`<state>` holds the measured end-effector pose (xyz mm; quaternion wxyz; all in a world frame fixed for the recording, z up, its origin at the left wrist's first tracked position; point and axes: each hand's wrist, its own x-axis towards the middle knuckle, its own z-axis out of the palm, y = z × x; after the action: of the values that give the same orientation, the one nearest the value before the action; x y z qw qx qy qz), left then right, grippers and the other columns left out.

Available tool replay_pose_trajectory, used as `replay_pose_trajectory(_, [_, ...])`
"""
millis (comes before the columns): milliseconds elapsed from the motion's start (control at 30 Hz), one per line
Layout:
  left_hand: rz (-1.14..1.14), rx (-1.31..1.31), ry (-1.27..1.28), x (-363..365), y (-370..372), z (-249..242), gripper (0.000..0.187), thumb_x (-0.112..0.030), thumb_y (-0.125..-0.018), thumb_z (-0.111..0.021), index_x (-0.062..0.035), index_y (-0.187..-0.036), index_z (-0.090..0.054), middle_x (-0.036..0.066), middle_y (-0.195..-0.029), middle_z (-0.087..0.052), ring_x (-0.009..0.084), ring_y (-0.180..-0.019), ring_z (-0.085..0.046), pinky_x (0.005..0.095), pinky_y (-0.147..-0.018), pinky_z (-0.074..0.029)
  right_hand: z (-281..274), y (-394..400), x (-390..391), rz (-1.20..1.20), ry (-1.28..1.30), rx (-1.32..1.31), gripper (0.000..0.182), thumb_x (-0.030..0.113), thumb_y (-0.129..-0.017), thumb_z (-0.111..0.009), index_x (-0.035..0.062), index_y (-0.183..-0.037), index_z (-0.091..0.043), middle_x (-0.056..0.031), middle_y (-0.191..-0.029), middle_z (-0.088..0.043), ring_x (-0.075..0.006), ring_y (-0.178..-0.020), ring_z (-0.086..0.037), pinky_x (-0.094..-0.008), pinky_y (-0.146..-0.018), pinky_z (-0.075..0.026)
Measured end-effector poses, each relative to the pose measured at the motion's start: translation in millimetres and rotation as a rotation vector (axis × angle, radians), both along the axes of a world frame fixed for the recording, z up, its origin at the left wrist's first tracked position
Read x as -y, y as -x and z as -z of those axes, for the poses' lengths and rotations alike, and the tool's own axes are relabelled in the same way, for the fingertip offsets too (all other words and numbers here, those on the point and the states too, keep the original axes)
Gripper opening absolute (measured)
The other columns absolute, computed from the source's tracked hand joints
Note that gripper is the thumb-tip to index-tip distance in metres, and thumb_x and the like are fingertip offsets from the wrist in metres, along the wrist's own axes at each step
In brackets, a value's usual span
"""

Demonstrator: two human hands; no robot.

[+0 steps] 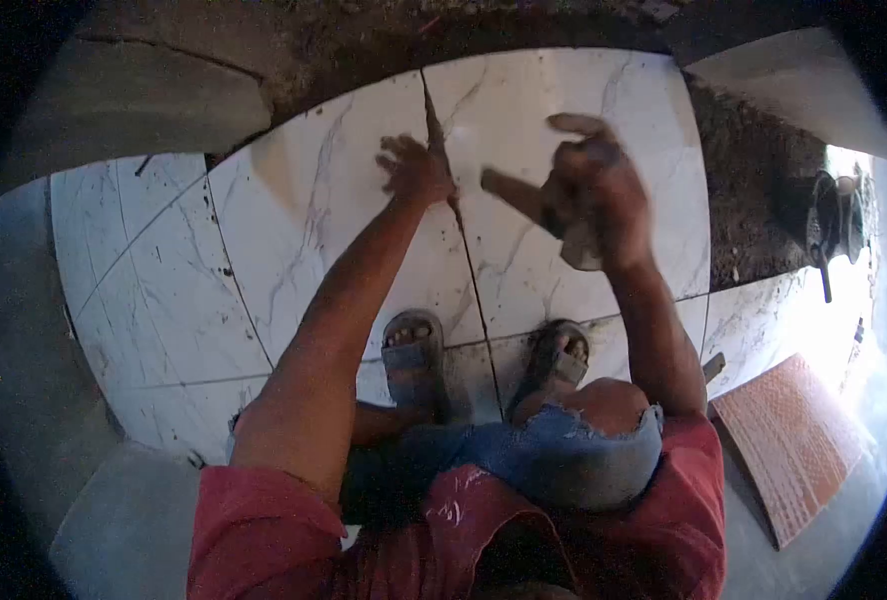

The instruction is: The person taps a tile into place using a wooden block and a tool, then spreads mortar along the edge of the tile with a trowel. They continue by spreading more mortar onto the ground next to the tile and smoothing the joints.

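My left hand (419, 172) has its fingers spread over a white marble-patterned floor tile (334, 200), its heel by the dark joint at the tile's right edge. Raised over the neighbouring tile (544, 290), my right hand (601, 195) is closed around a short tool (514, 192), with one finger sticking out. A brownish, handle-like end of the tool points left, and a pale flat part shows below the palm; my fingers hide the middle, and I cannot tell its exact kind. Both sandalled feet (414, 345) rest on the tiles close to my body.
Bare dark ground (754, 200) borders the tiles at right and along the far edge. A loose tile with its ridged reddish back up (794, 440) lies at lower right. A dark metal tool (834, 225) stands by the bright right side. Grey walls (164, 100) flank the floor.
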<state>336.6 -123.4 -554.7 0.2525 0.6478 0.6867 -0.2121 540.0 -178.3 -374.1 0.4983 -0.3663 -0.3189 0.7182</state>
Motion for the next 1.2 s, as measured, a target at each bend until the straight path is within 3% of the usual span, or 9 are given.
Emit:
replay_pose_trajectory(100, [-0.153,0.032,-0.006,0.1,3.9,16.2,0.133,-0.044,-0.056,-0.084,0.0083,-0.139,0.006,0.036,-0.143,0.009,0.0589,-0.13,-0.002,0.0668,-0.091,-0.036,-0.6,2.0,13.4,0.055,-0.085,-0.25,0.033,0.012,-0.084,-0.051,0.0031,-0.115,-0.047,0.0002,-0.066,-0.045,-0.0093,-0.057,-0.044,-0.0302,-0.073,-0.048])
replay_pose_trajectory(233, [-0.095,0.01,0.035,-0.8,5.6,29.8,0.132,-0.043,-0.057,-0.084,0.0079,-0.139,0.005,0.035,-0.143,0.011,0.0576,-0.13,-0.002,0.0661,-0.091,-0.036,-4.9,2.4,13.5,-0.098,0.072,0.318,0.036,0.011,-0.084,-0.05,0.0006,-0.118,-0.045,-0.0016,-0.068,-0.047,-0.009,-0.056,-0.044,-0.028,-0.071,-0.047])
replay_pose_trajectory(333, [-0.11,-0.001,0.069,4.9,9.5,33.9,0.132,-0.042,-0.057,-0.085,0.0066,-0.14,0.006,0.035,-0.143,0.01,0.057,-0.131,-0.001,0.0661,-0.091,-0.036,-1.1,-3.3,27.9,-0.022,-0.081,-0.095,0.034,0.015,-0.084,-0.051,0.0032,-0.116,-0.048,-0.0019,-0.073,-0.051,-0.009,-0.058,-0.045,-0.023,-0.055,-0.04])
replay_pose_trajectory(533, [0.051,0.028,-0.032,6.0,10.7,32.6,0.129,-0.062,-0.058,-0.074,0.0159,-0.137,-0.008,0.04,-0.141,-0.006,0.0634,-0.127,0.001,0.0755,-0.094,-0.008,-3.1,2.3,23.4,-0.072,-0.02,0.037,0.036,0.016,-0.084,-0.052,0.0013,-0.116,-0.047,-0.0005,-0.067,-0.047,-0.0085,-0.056,-0.044,-0.0233,-0.053,-0.038])
replay_pose_trajectory(633, [-0.094,0.003,-0.061,-1.3,11.1,45.1,0.13,-0.047,-0.059,-0.082,0.0083,-0.139,0.004,0.038,-0.142,0.007,0.0598,-0.129,-0.003,0.0669,-0.087,-0.04,-4.4,-1.6,28.7,-0.009,-0.061,0.005,0.034,0.017,-0.085,-0.052,0.0031,-0.116,-0.048,-0.0004,-0.067,-0.045,-0.0086,-0.057,-0.044,-0.0239,-0.055,-0.04])
replay_pose_trajectory(833, [-0.011,-0.072,0.014,0.4,15.0,61.0,0.131,-0.05,-0.057,-0.082,0.0105,-0.139,0.002,0.038,-0.142,0.004,0.0603,-0.128,-0.005,0.0668,-0.086,-0.04,-6.9,0.7,18.0,0.075,-0.104,-0.199,0.032,0.017,-0.085,-0.052,0.0025,-0.114,-0.05,-0.0012,-0.065,-0.045,-0.0111,-0.057,-0.045,-0.0343,-0.06,-0.047])
replay_pose_trajectory(933, [-0.033,-0.03,-0.008,-3.9,5.6,30.1,0.13,-0.049,-0.058,-0.082,0.0106,-0.139,0.002,0.037,-0.142,0.005,0.0592,-0.129,-0.002,0.0681,-0.089,-0.036,22.1,2.4,1.7,0.059,-0.291,0.688,0.035,0.02,-0.082,-0.058,-0.0006,-0.11,-0.05,-0.001,-0.065,-0.046,-0.011,-0.059,-0.045,-0.0366,-0.074,-0.049])
replay_pose_trajectory(1033, [0.096,-0.07,0.034,-2.7,3.3,8.1,0.128,-0.049,-0.059,-0.081,0.0084,-0.14,0.0,0.033,-0.145,0.006,0.057,-0.131,0.0,0.0679,-0.091,-0.034,9.5,2.0,-9.9,0.082,-0.066,-0.177,0.025,0.025,-0.081,-0.063,0.0044,-0.094,-0.056,0.0014,-0.069,-0.046,-0.0098,-0.058,-0.043,-0.0273,-0.065,-0.045])
replay_pose_trajectory(1200, [-0.084,0.011,0.009,-5.2,2.8,23.2,0.127,-0.041,-0.057,-0.085,0.0047,-0.141,-0.001,0.03,-0.146,0.007,0.0552,-0.132,-0.003,0.0675,-0.091,-0.036,37.8,-2.3,-47.1,0.057,-0.295,0.573,0.032,0.019,-0.066,-0.073,0.0053,-0.089,-0.056,-0.0082,-0.083,-0.059,-0.0201,-0.072,-0.057,-0.0321,-0.066,-0.047])
